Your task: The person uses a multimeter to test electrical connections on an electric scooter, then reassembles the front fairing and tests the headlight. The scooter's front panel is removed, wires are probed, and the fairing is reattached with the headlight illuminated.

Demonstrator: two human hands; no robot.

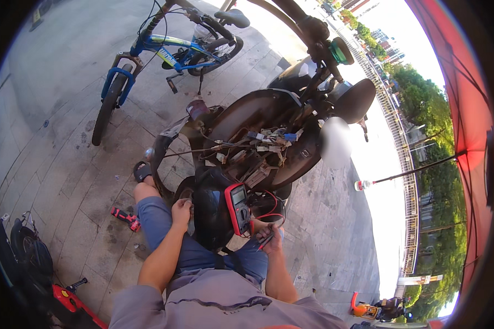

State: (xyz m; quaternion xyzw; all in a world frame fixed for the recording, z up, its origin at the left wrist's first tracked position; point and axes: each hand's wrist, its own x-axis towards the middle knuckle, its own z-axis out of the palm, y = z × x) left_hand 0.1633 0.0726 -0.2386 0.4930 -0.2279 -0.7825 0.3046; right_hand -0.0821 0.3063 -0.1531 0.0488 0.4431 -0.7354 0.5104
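A scooter [246, 116] with its front covers off stands before me, a bunch of wires and plug connectors [271, 141] exposed in its middle. On its black seat [208, 219] a red and dark multimeter [237, 207] lies tilted, its leads looping off to the right. My right hand [271, 237], just right of the meter, is closed around the test probes [264, 241]; a red tip points down toward my thigh. My left hand [181, 210] is at the seat's left side with curled fingers pinched together. Whatever it may hold is too small to make out.
A red cordless drill [125, 219] lies on the paving left of my leg. Beyond it, a blue bicycle [173, 54] stands on its kickstand. Another dark and red vehicle [71, 301] is at the lower left. A red canopy [469, 109] and a railing [403, 159] line the right.
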